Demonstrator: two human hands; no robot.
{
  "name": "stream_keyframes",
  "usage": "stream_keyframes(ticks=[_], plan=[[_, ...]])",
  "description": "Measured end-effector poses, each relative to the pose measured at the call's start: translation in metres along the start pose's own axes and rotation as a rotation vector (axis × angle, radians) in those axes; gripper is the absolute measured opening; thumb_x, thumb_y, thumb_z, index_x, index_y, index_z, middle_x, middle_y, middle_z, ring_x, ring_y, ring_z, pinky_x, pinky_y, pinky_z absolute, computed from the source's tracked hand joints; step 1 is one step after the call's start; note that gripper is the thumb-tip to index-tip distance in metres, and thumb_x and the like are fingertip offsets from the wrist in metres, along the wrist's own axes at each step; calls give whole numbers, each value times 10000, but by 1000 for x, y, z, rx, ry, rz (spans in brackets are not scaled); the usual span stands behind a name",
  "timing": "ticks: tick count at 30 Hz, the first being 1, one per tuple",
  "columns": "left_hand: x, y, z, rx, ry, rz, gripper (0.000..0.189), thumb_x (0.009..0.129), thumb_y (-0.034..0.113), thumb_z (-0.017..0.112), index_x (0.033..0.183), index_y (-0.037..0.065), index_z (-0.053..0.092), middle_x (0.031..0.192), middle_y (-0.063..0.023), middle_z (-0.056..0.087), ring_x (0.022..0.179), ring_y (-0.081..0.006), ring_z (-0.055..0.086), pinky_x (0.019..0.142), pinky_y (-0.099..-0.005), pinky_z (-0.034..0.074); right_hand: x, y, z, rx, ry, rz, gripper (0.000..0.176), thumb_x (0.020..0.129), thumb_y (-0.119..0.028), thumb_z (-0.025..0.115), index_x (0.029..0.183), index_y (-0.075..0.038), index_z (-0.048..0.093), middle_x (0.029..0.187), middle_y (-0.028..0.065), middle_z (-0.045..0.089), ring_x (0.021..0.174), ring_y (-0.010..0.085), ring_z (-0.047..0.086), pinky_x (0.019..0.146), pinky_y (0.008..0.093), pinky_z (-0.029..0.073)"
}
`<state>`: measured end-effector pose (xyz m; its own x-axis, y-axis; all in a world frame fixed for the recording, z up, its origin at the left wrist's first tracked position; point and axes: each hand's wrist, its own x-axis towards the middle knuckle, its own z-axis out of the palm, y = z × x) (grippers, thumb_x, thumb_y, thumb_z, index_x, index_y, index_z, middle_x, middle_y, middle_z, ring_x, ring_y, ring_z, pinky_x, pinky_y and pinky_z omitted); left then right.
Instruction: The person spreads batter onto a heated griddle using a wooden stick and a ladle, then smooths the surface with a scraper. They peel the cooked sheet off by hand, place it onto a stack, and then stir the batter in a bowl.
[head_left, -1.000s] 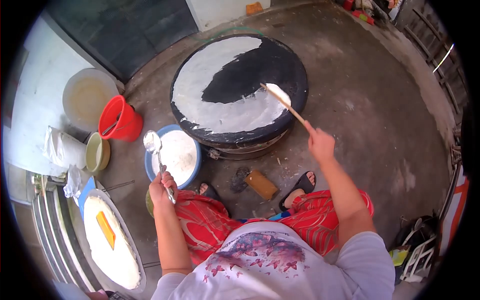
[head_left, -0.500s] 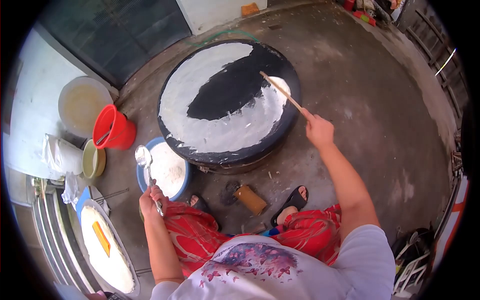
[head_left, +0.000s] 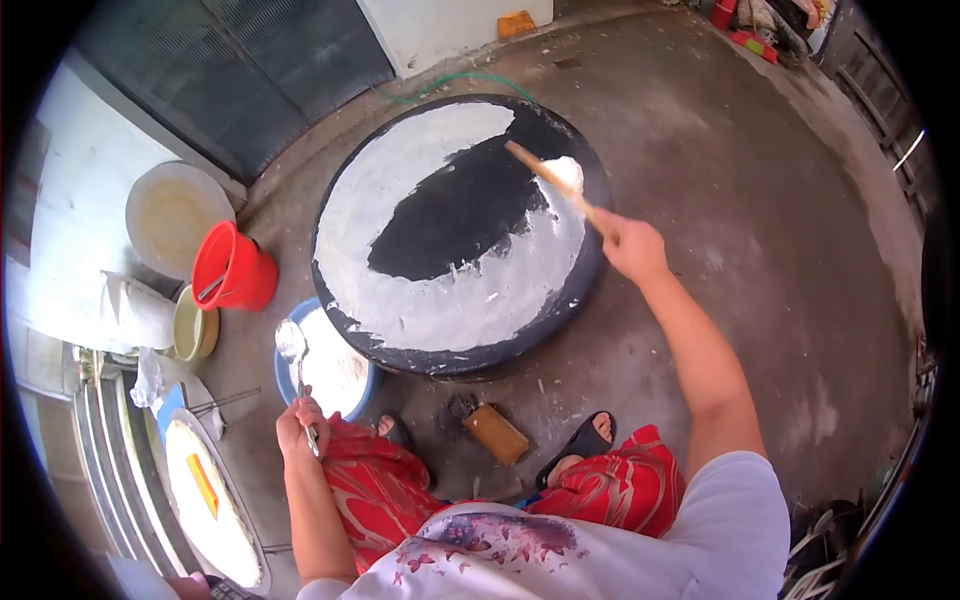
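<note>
A large round black griddle [head_left: 440, 225] is coated in a ring of white batter, with bare black surface in its middle. My right hand [head_left: 634, 247] is closed round a flat wooden stick [head_left: 550, 180], held over the griddle's right side. A white lump of batter [head_left: 566, 174] sits beside the stick. On the left, my left hand [head_left: 303, 428] grips the handle of a metal ladle [head_left: 291, 341]. The ladle's bowl is over the rim of a blue basin [head_left: 284, 352] of white flour-like material.
Left stand a red bucket [head_left: 240, 270], a yellow-green basin [head_left: 194, 325] and a round tray [head_left: 178, 220]. An oval white board [head_left: 212, 510] with an orange piece lies lower left. A brown block [head_left: 496, 434] sits between my feet. Behind the griddle runs a green hose [head_left: 470, 75].
My right hand and the stick have shifted slightly, and the batter lump looks taller beside the stick. My left hand still holds the ladle. The whole view has moved a little.
</note>
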<state>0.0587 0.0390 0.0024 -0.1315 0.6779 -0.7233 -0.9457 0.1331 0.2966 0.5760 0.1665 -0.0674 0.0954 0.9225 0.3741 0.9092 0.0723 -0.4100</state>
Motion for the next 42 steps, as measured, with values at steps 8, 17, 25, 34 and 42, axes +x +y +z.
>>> stream_keyframes(ticks=[8,17,25,34,42], plan=[[2,-4,7,64,15,59,241,912,165,331,1022,-15,446,646,-41,455,440,-72,406,355,-171,349,20,72,-10,-248,-23,-167,428,654,-102,544,1031,-293,615,595,48,524,619,221,567,588,343,464],[3,-6,11,68,3,68,281,924,161,295,1017,-56,447,629,-42,445,445,-76,405,359,-183,361,30,93,-5,-104,-91,-217,496,646,-55,543,1073,-302,589,682,40,554,660,234,567,585,359,463],[14,-9,11,-8,-4,-3,268,919,182,325,1041,-21,452,647,-40,448,456,-78,412,365,-181,355,109,19,38,-98,-140,-13,439,747,-47,482,1126,-260,539,875,70,570,849,263,556,718,363,456],[9,-5,19,44,2,17,265,919,182,336,1059,-8,456,641,-17,426,449,-68,389,356,-174,334,102,99,30,-250,-92,-59,567,686,-3,489,1178,-283,510,859,56,496,838,248,521,714,404,433],[10,-3,11,-6,-27,-61,256,920,185,343,1061,9,466,652,-20,434,459,-66,401,370,-177,340,123,10,60,183,-123,155,378,808,-107,392,1165,-156,505,1032,161,562,939,290,553,811,400,430]])
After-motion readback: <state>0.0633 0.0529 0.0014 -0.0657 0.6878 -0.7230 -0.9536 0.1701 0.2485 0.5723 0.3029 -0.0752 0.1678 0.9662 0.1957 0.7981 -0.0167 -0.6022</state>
